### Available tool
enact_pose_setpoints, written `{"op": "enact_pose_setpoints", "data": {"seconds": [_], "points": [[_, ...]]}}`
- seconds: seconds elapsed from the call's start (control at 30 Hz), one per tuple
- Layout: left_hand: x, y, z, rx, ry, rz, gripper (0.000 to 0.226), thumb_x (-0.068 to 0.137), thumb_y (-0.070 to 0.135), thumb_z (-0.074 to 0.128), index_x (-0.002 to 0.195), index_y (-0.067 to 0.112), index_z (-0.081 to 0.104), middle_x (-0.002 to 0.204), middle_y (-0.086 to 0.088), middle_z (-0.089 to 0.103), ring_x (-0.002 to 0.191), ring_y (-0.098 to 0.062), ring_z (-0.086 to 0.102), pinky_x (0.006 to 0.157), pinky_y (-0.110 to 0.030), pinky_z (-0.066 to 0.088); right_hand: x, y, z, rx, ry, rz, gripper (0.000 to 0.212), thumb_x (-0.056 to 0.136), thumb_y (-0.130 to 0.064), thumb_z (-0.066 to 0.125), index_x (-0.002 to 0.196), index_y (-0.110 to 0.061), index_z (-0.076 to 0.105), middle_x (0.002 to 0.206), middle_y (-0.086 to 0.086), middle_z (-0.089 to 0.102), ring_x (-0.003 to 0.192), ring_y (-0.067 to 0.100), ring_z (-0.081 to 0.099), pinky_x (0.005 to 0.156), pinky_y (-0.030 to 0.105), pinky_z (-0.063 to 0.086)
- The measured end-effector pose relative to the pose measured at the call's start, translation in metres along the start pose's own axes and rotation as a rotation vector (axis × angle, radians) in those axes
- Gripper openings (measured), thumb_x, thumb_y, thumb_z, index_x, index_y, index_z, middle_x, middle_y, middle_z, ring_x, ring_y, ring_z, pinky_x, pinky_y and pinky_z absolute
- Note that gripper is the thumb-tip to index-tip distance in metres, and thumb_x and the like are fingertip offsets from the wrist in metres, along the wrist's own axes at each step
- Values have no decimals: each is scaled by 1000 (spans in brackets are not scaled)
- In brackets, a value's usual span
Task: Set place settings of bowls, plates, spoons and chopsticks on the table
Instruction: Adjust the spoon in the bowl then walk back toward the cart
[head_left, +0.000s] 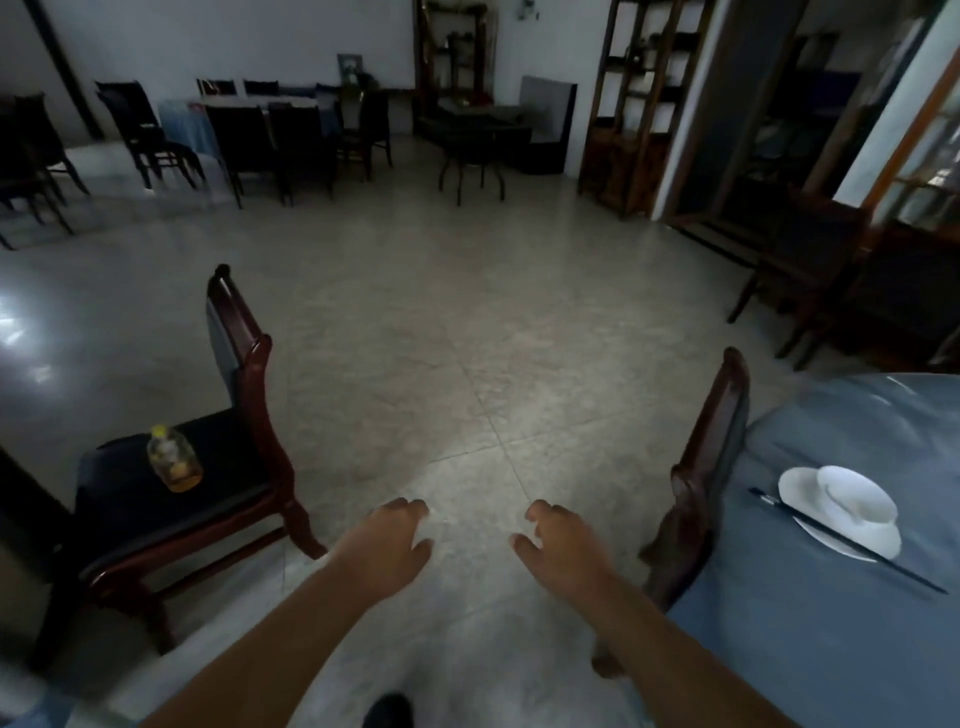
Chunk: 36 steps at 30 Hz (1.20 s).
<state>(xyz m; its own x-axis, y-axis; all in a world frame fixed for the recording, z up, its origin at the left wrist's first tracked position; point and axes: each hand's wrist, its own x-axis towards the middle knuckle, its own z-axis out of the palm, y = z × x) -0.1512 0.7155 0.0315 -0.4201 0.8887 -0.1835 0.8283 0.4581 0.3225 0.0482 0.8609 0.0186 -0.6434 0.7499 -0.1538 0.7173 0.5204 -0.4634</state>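
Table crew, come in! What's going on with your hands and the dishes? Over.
Both empty: left hand, right hand. Bowl on plate, chopsticks across its rim. Chair between hands and setting.

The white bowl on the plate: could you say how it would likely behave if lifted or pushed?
The bowl looks like glazed ceramic, so probably rigid, breakable and slippery. Resting on the smooth plate, it would likely slide rather than tip. A push might dislodge the chopsticks lying alongside.

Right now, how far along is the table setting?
Done: one plate with a bowl on it and chopsticks along its near edge, on the table. No spoon shows. In hand: nothing; left hand and right hand are empty over the floor. Left: the spoon and further settings.
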Motion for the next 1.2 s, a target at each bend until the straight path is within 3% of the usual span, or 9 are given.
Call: {"op": "enact_pose_setpoints", "data": {"seconds": [0.13,0.33,0.5,0.67,0.73,0.83,1.0,1.1,1.2], "points": [[129,-19,-22,16,-3,111,47,97,39,53,137,16,52,130,-7,61,117,-25,59,98,-35,50,104,7,-12,-11,51,74,44,90,-47,57,123,-17,57,115,6,66,103,22,65,85,31,53],[310,4,-57,63,-94,284,48,96,43,54,138,21,51,133,-3,60,120,-23,59,100,-36,49,211,33,-55,22,158,295,43,92,-51,54,126,-24,53,120,-2,63,105,15,62,89,30,53],[432,88,-67,65,-152,519,45,96,42,54,136,22,53,129,-1,60,116,-19,60,92,-29,47,257,83,-113,85,317,493,43,93,-50,55,128,-25,54,120,-2,63,104,15,64,87,32,54],[524,206,-50,99,-209,749,46,96,41,53,137,21,52,134,-1,58,118,-21,59,97,-35,50,288,171,-171,116,443,688,35,93,-38,57,121,-18,59,118,6,65,103,23,65,83,29,49],[550,256,-42,110,-208,827,41,96,41,51,129,18,55,128,-3,60,112,-23,60,93,-38,52,293,211,-197,148,499,762,28,91,-36,54,109,-15,60,108,7,65,100,29,64,81,33,50],[578,329,-29,128,-223,934,36,95,38,49,121,15,56,123,-6,61,107,-25,60,90,-41,53,291,261,-227,194,623,864,44,83,-60,42,88,-19,58,85,-2,59,86,27,61,73,33,45],[588,443,-1,119,-326,1161,38,96,36,53,128,17,58,127,-5,62,116,-26,59,94,-37,51,256,312,-229,203,715,1062,36,87,-42,63,116,-20,61,110,3,67,102,26,65,82,32,49],[580,506,25,140,-386,1310,36,95,36,56,124,15,59,121,-6,63,111,-27,61,89,-35,51,222,332,-222,223,774,1208,36,87,-43,61,115,-21,61,107,1,68,102,24,65,82,32,49],[565,560,61,182,-449,1458,37,93,37,58,124,16,58,124,-7,63,115,-29,60,93,-37,50,188,349,-212,255,832,1362,33,88,-41,61,113,-20,61,107,0,67,103,24,64,82,30,45]]}}
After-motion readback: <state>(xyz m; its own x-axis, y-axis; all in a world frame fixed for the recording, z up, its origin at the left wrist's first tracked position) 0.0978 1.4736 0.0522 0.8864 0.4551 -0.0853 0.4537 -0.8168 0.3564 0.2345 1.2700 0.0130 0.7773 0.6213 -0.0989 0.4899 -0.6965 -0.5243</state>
